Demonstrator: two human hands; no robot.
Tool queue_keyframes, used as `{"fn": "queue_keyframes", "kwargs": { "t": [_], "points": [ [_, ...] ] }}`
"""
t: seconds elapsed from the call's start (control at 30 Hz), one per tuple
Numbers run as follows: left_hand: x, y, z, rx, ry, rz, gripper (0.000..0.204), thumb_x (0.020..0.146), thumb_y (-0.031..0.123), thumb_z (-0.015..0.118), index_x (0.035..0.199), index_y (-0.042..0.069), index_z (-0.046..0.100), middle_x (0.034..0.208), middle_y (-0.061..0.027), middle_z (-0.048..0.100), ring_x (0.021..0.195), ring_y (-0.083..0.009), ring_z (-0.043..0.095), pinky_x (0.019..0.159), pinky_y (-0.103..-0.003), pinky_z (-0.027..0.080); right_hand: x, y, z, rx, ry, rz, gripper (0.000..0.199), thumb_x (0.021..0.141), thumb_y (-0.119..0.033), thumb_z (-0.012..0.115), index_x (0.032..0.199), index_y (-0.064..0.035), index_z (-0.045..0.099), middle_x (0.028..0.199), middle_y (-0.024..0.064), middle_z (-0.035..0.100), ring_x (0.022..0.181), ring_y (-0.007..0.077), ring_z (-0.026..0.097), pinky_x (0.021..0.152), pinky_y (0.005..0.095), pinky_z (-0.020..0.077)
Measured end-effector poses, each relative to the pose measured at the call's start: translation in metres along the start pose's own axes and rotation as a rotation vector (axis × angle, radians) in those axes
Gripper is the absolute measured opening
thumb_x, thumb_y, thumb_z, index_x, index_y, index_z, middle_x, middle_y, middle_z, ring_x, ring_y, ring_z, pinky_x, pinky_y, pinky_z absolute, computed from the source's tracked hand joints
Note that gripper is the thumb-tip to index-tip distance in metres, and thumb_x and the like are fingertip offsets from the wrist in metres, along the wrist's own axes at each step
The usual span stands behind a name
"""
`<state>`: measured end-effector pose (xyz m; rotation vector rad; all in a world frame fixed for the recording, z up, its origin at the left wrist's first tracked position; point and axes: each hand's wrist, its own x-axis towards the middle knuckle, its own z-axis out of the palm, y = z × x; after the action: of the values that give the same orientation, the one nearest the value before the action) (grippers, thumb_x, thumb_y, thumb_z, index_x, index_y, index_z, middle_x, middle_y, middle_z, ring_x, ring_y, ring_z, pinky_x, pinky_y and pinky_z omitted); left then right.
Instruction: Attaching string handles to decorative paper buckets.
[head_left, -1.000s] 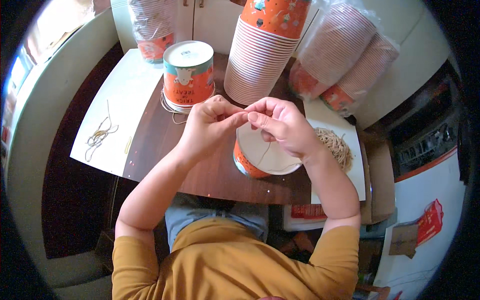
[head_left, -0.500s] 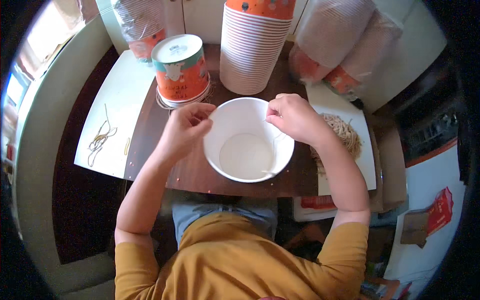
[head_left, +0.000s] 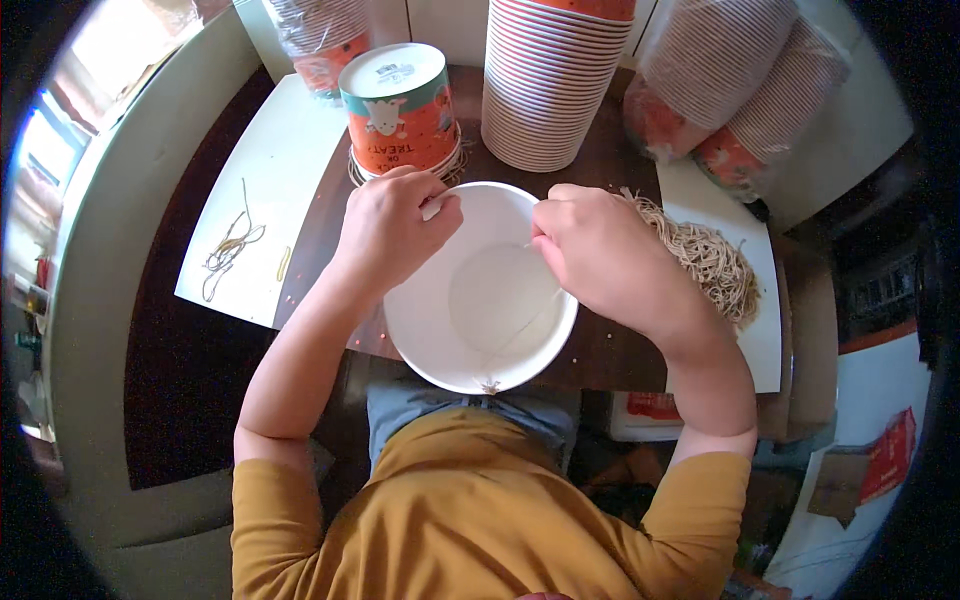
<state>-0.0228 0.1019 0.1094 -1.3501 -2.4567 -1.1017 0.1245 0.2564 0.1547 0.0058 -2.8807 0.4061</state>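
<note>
White paper cup [head_left: 480, 300] sits rim-up in my left hand [head_left: 385, 235]; my right hand [head_left: 600, 250] pinches string [head_left: 520, 330] already knotted at one rim; the other end remains.

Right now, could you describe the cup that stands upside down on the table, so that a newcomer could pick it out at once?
Start at the dark brown table and the tall stack of nested cups at its far edge. Just left of that stack, beyond the left hand, stands the single upside-down cup. Unlike its neighbours, it stands alone with its white base up, orange with a teal band.
</note>
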Motion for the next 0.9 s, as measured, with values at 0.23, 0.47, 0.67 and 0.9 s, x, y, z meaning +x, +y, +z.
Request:
{"fn": "queue_keyframes", "kwargs": {
  "t": [0.23, 0.47, 0.67, 0.9],
  "points": [
    [-0.004, 0.006, -0.002, 0.034, -0.016, -0.057, 0.016, 0.070, 0.017, 0.062, 0.074, 0.002, 0.065, 0.072, -0.0128, 0.064, 0.068, -0.0303, 0.063, 0.067, -0.037, 0.051, 0.002, 0.001, 0.006, -0.003, 0.010, -0.041, 0.007, 0.079, -0.005, 0.060, 0.076, 0.0008, 0.060, 0.076, 0.0150, 0.057, 0.073, 0.0342, 0.059, 0.067, 0.0428, 0.0471],
    [-0.002, 0.006, -0.008, -0.075, -0.123, -0.292, 0.017, 0.069, 0.016, 0.061, 0.072, -0.001, 0.062, 0.065, -0.0136, 0.062, 0.060, -0.0243, 0.061, 0.061, -0.034, 0.049, 0.004, -0.002, 0.006, -0.010, -0.006, -0.032, 0.006, 0.078, -0.005, 0.061, 0.076, 0.0007, 0.061, 0.077, 0.0151, 0.057, 0.074, 0.0342, 0.059, 0.067, 0.0424, 0.0476],
    [-0.009, -0.003, -0.009, -0.325, -0.228, -0.332, 0.019, 0.076, 0.012, 0.059, 0.085, -0.004, 0.066, 0.067, -0.0010, 0.061, 0.060, -0.0082, 0.053, 0.054, -0.026, 0.045, 0.006, -0.004, 0.006, -0.017, -0.029, -0.010, 0.006, 0.078, -0.005, 0.061, 0.077, 0.0003, 0.062, 0.077, 0.0150, 0.058, 0.074, 0.0342, 0.059, 0.068, 0.0421, 0.0481],
    [-0.030, -0.012, -0.017, -0.885, -0.449, -0.361, 0.049, 0.073, 0.000, 0.054, 0.122, -0.004, 0.054, 0.105, -0.0072, 0.063, 0.088, -0.0104, 0.059, 0.074, -0.023, 0.048, 0.011, 0.016, 0.019, 0.003, 0.016, -0.066, 0.007, 0.077, -0.006, 0.064, 0.077, 0.0003, 0.061, 0.080, 0.0135, 0.056, 0.076, 0.0314, 0.059, 0.068, 0.0404, 0.0471]
  ]
}}
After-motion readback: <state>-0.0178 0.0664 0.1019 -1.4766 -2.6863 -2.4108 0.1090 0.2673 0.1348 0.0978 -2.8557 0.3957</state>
